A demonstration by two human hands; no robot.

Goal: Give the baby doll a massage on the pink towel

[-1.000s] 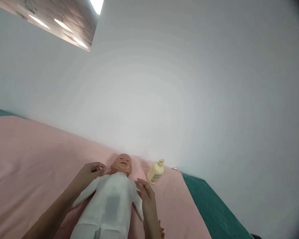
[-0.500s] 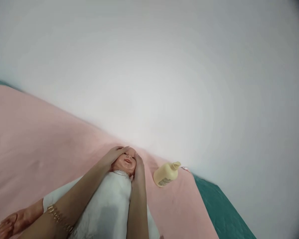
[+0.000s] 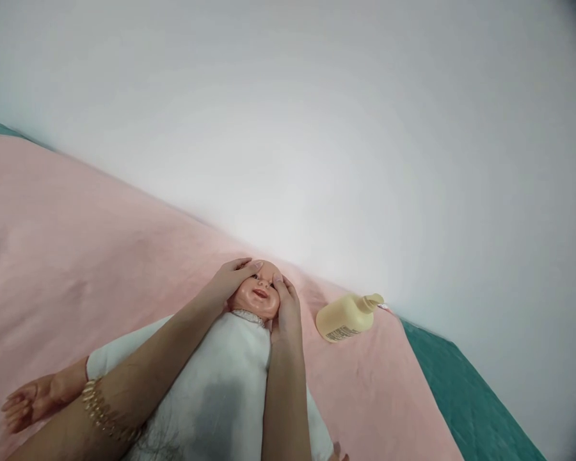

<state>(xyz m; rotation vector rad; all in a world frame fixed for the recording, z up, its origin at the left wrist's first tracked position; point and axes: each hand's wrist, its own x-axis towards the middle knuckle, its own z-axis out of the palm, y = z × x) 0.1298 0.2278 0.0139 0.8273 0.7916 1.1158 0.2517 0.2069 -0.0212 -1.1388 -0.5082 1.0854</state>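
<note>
A baby doll (image 3: pixel 230 378) in white clothes lies on its back on a pink cloth (image 3: pixel 77 256), head toward the wall. Both my hands cup the doll's head (image 3: pixel 259 296). My left hand (image 3: pixel 228 282) lies along the left side of the head, its fingers curved over the forehead. My right hand (image 3: pixel 285 310) presses against the right cheek with its fingers together. The doll's bare arm and hand (image 3: pixel 33 400) stretch out to the left. A gold bracelet (image 3: pixel 103 416) sits on my left wrist.
A cream pump bottle (image 3: pixel 348 317) lies on its side on the pink cloth, right of the doll's head. A teal sheet (image 3: pixel 461 397) shows beyond the cloth's right edge. A plain white wall (image 3: pixel 317 128) rises close behind.
My hands went from the doll's shoulders up to its head and now hold it on both sides. The view dropped and shifted, so doll and bottle sit further right.
</note>
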